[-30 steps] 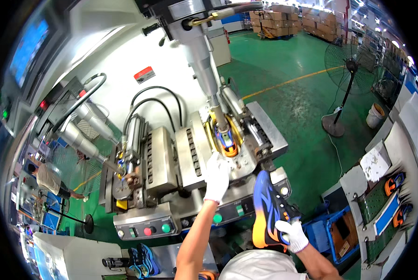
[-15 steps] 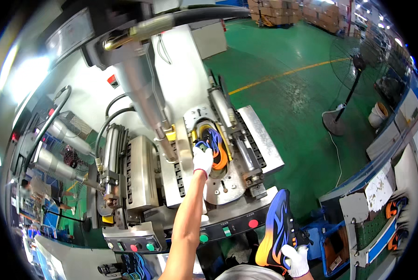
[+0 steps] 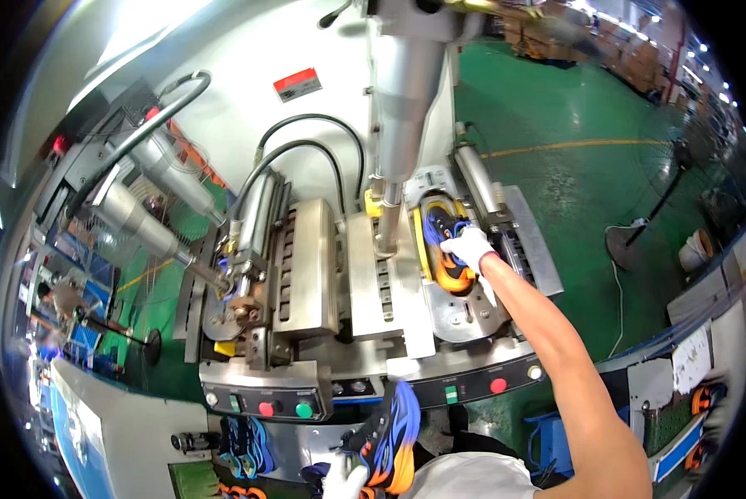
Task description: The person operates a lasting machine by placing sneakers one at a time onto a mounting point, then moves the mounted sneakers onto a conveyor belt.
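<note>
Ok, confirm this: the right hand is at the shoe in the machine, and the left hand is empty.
Not quite: the left hand isn't empty. The head view shows it holding a second shoe. The right hand is indeed at the shoe in the machine.

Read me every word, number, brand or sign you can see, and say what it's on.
Nothing reads clearly.
Red-and-white sign on the white wall: too blurred.
Left control panel: markings too small.
Right control panel: markings too small.
Shoe under the right hand: none readable.
</note>
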{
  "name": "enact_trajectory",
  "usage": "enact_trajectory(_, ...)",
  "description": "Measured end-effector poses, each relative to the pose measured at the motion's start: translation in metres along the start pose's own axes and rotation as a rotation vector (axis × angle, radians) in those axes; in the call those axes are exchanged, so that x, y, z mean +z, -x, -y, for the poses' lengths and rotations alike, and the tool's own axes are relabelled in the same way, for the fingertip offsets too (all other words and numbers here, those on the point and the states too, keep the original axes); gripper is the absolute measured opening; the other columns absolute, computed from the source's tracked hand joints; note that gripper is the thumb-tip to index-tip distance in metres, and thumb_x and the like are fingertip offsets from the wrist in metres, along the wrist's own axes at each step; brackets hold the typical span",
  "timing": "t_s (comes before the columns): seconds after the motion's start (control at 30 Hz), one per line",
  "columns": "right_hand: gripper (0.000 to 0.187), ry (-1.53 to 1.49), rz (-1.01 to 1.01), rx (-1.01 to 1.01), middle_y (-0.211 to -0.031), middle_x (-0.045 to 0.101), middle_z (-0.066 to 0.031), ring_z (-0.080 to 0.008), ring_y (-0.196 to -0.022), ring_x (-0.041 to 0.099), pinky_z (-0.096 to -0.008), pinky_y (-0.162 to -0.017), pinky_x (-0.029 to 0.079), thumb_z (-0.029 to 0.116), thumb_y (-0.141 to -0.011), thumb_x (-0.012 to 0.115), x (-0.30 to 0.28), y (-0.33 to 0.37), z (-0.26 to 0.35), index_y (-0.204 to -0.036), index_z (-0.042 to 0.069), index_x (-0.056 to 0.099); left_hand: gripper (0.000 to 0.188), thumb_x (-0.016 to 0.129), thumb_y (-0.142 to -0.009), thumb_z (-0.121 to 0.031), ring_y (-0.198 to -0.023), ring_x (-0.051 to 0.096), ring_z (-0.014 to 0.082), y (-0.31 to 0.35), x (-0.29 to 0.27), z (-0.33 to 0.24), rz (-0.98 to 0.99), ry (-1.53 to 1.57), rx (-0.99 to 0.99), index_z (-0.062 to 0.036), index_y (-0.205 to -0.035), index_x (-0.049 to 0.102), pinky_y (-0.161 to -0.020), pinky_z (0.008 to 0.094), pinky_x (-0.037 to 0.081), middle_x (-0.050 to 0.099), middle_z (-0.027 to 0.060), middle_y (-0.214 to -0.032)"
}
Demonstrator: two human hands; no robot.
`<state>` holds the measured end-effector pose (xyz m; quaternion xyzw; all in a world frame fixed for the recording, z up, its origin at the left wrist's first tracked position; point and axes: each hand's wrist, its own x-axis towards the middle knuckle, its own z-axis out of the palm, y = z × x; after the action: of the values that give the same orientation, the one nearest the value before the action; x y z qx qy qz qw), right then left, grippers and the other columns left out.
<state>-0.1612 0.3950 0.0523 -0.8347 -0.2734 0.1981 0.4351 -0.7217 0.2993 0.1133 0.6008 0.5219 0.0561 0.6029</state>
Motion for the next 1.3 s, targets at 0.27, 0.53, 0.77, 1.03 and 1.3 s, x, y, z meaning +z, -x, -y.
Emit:
enact_trajectory(0.27,0.033,0.385,-0.077,-0.216,-0.071,0.071,-0.0181,-0.0307,-0.063,0.071,-0.0433,-0.061,0.055,0.033,-0.07,0.069,0.059,-0.024,-0.01,-0.076,0.001,0.074,0.074,0.063,-0.097,-0.015,-0.138,0.05,0.0378,0.007,0.028,0.203,-0.719,0.043,-0.264,0.0045,-0.157,0.024,-0.115,0.0414,0.04,0.044,0.0284,-0.154)
enact_trajectory(0.53,0.078,0.411,-0.108,-0.519,-0.152,0.047,-0.0254,-0.034,-0.137,0.05,-0.0431,-0.114,0.038,0.028,-0.092,0.074,0.055,0.086,0.009,-0.152,-0.007,0.038,0.087,0.067,-0.091,-0.008,-0.147,0.033,0.0451,-0.065,0.069,0.274,-1.016,0.024,-0.209,0.0078,-0.158,0.014,-0.123,0.0455,0.025,0.032,0.0336,-0.155)
enact_trajectory(0.77,0.074,0.486,0.317,-0.701,-0.169,0.017,-0.026,-0.0396,-0.156,0.02,-0.0439,-0.127,0.018,0.015,-0.102,0.055,0.193,0.328,-0.032,-0.162,-0.003,0.016,0.071,0.072,-0.093,-0.01,-0.146,0.042,0.0368,0.013,0.031,0.27,-0.83,0.363,0.188,0.0023,-0.152,0.036,-0.119,0.0461,0.037,0.045,0.0247,-0.151)
enact_trajectory(1.03,0.104,0.397,1.162,-0.495,-0.161,0.03,-0.0348,-0.0387,-0.152,0.032,-0.0411,-0.123,0.028,0.034,-0.082,0.08,0.275,0.477,0.02,-0.157,-0.01,0.022,0.088,0.083,-0.078,-0.019,-0.135,0.042,0.0481,-0.002,0.038,0.329,-1.006,0.179,-0.137,0.0098,-0.145,0.035,-0.118,0.0479,0.034,0.043,0.033,-0.143)
enact_trajectory(1.3,0.066,0.42,0.738,-0.194,-0.097,0.074,-0.0244,-0.0344,-0.079,0.074,-0.0459,-0.075,0.059,0.047,-0.078,0.081,0.372,0.538,-0.061,-0.114,-0.007,0.068,0.083,0.081,-0.073,-0.012,-0.122,0.052,0.0369,-0.023,0.013,0.36,-0.986,0.353,-0.038,0.0034,-0.14,0.035,-0.11,0.0455,0.04,0.049,0.0226,-0.128)
